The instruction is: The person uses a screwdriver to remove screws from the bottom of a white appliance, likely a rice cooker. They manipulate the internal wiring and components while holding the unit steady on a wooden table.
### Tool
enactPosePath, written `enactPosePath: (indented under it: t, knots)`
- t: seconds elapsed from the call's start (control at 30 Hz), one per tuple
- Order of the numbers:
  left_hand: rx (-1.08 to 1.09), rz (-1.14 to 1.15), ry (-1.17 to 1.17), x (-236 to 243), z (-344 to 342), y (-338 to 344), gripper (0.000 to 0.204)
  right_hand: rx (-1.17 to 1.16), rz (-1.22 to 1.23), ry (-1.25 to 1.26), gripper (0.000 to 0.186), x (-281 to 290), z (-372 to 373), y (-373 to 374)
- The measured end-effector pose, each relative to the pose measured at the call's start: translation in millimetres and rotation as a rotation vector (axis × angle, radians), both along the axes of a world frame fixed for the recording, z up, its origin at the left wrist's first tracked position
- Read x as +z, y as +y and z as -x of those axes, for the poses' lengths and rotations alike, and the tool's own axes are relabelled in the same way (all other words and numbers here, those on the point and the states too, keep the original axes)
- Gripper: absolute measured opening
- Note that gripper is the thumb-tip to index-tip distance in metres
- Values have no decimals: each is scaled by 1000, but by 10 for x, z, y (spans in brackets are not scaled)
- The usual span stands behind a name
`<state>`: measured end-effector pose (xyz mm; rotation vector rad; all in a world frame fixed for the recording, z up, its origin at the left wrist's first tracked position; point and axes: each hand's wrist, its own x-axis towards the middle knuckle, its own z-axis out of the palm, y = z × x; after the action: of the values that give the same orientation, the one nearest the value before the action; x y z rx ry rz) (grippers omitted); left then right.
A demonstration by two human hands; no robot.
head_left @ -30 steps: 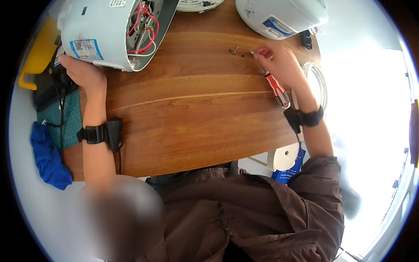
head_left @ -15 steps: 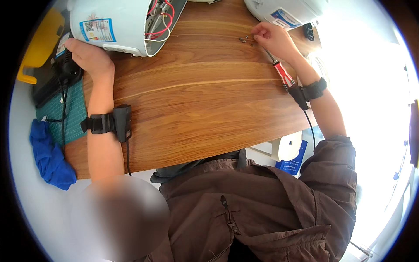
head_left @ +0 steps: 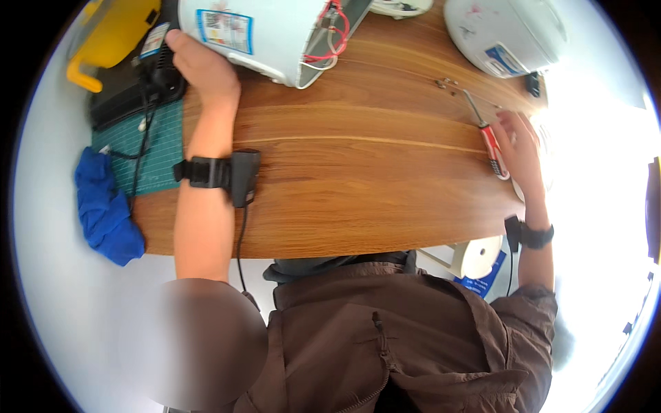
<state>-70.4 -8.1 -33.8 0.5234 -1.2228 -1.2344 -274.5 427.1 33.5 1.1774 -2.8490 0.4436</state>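
Note:
My left hand (head_left: 203, 69) rests on the side of a white appliance shell (head_left: 268, 34) lying tipped at the table's far left, its open end showing red and white wires (head_left: 330, 34). A screwdriver with a red handle (head_left: 490, 141) lies on the wooden table (head_left: 358, 186) at the far right, tip pointing toward a few small screws (head_left: 446, 84). My right hand (head_left: 522, 148) lies flat just right of the handle, fingers apart and touching it, not wrapped around it. Both wrists carry black bands.
A second white appliance (head_left: 506, 31) stands at the back right. A green cutting mat (head_left: 148, 148), a black device with a cable (head_left: 131, 89) and a yellow object (head_left: 113, 31) sit at the left edge. A blue cloth (head_left: 103, 206) hangs off the left.
My right hand drew back from the screws and set the screwdriver down on the table. My left hand stayed on the white shell.

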Motion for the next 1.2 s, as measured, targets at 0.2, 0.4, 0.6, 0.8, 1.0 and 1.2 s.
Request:
enactPosePath:
  t: [0.2, 0.4, 0.6, 0.8, 1.0, 1.2]
  knots:
    - [-144, -85, 152, -16, -6, -47, 63, -46, 14, -27, 39, -266, -211, 194]
    - [-280, -200, 171, 109, -64, -34, 61, -82, 25, -25, 39, -228, -312, 255]
    - [-325, -269, 135, 224, -63, 81, 64, -74, 184, 85, 32, -334, -367, 302]
    - [-338, -232, 67, 279, -75, 160, 66, 74, 383, 179, 34, -231, -349, 215]
    - [-402, -231, 40, 238, -89, 71, 68, 299, 436, 172, 39, -164, -409, -67]
    - [-427, -210, 49, 190, -139, 3, 67, 619, 300, 57, 38, -93, -458, -554]
